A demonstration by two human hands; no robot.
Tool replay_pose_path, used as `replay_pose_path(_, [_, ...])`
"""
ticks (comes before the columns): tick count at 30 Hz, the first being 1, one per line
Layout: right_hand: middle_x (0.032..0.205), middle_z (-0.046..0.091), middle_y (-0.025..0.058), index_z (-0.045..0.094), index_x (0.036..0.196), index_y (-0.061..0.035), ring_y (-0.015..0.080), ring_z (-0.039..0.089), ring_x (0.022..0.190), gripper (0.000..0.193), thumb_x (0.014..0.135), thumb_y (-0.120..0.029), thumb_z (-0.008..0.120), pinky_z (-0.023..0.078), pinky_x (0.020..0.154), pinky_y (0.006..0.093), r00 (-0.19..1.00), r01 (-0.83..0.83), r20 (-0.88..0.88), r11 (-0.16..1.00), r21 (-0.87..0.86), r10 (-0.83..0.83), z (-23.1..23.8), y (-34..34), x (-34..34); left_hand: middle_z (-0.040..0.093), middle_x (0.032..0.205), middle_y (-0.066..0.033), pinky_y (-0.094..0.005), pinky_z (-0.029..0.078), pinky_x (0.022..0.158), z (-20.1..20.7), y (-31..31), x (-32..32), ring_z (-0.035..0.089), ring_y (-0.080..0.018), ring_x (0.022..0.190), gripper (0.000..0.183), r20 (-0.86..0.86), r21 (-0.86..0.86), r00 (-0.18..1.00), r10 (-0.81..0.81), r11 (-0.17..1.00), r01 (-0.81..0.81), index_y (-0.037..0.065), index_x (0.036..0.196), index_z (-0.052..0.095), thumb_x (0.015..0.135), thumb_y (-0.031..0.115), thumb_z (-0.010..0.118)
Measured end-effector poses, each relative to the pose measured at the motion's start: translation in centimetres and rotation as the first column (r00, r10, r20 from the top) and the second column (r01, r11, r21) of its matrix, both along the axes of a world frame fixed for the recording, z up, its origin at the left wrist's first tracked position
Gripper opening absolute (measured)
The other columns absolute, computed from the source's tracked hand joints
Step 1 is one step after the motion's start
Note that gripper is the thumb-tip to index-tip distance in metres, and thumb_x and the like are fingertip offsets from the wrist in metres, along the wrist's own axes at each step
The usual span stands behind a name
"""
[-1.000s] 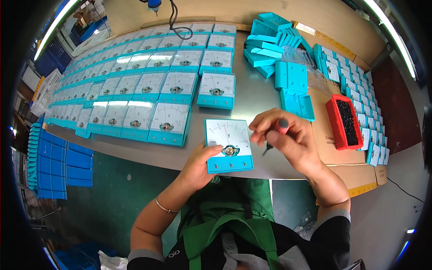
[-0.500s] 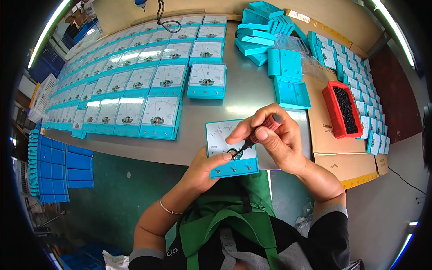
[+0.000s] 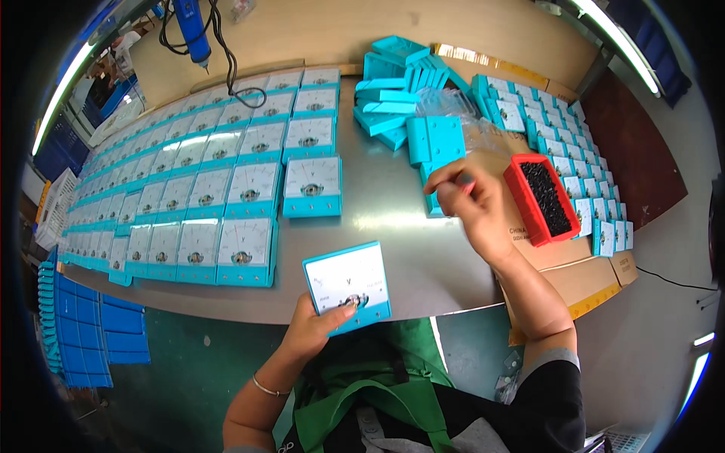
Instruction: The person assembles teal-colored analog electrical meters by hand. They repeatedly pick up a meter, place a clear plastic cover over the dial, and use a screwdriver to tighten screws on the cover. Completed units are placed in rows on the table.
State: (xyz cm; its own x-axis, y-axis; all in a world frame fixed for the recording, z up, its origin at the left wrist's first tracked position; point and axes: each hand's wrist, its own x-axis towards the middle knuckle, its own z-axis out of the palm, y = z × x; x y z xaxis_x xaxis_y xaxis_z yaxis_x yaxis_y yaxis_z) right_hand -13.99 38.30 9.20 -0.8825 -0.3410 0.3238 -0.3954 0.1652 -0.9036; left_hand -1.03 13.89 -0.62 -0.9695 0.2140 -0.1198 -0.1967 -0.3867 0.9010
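Observation:
A teal-cased voltmeter [image 3: 349,268] with a white dial face is gripped by my left hand [image 3: 308,330] at the near table edge. My left thumb presses on its front near the round opening below the dial. Up and to the right, my right hand [image 3: 483,215] is closed around a red-handled screwdriver [image 3: 467,181]; its handle end shows, while the shaft is hidden. My right hand is clear of the voltmeter and hovers between the teal cases and a red bin [image 3: 519,202] of small black parts [image 3: 550,192].
Rows of similar meters [image 3: 198,189] cover the table's left, with one meter [image 3: 313,181] standing apart. Empty teal cases [image 3: 436,140] are piled at the back. Smaller meters [image 3: 574,166] line the cardboard [image 3: 540,260] at right. A blue power screwdriver [image 3: 192,32] hangs at upper left.
My right hand has lifted the screwdriver off the voltmeter and moved away toward the red bin. My left hand still holds the voltmeter, now tilted. The view has shifted, bringing the hanging power screwdriver further in.

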Motion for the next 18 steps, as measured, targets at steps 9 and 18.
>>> replay_pose_path(9, [0.084,0.062,0.0153,0.064,0.084,-0.006,0.0341,0.064,0.076,0.009,0.079,-0.012,0.061,0.051,0.066,0.0439,0.928,0.26,-0.373,0.727,0.636,-0.006,-5.4,0.2,-4.6,0.062,0.098,-0.0159,-0.0361,0.057,0.065,-0.1,-1.4,-0.7,0.066,-0.0255,0.08,0.042,0.029,0.062,0.999,0.043,0.997,-0.045,-0.005,0.118,0.047,0.083,0.01,0.062])
replay_pose_path(18, [0.087,0.067,0.0155,0.067,0.088,-0.0104,0.0348,0.066,0.082,0.013,0.081,-0.017,0.059,0.052,0.073,0.0449,0.792,0.594,-0.51,0.231,0.771,-0.335,-7.6,11.9,-19.6,0.061,0.102,-0.0155,-0.039,0.057,0.068,-0.2,-1.1,-1.3,0.064,-0.0245,0.082,0.038,0.022,0.137,1.0,0.011,0.99,-0.014,-0.006,0.115,0.048,0.084,0.009,0.064])
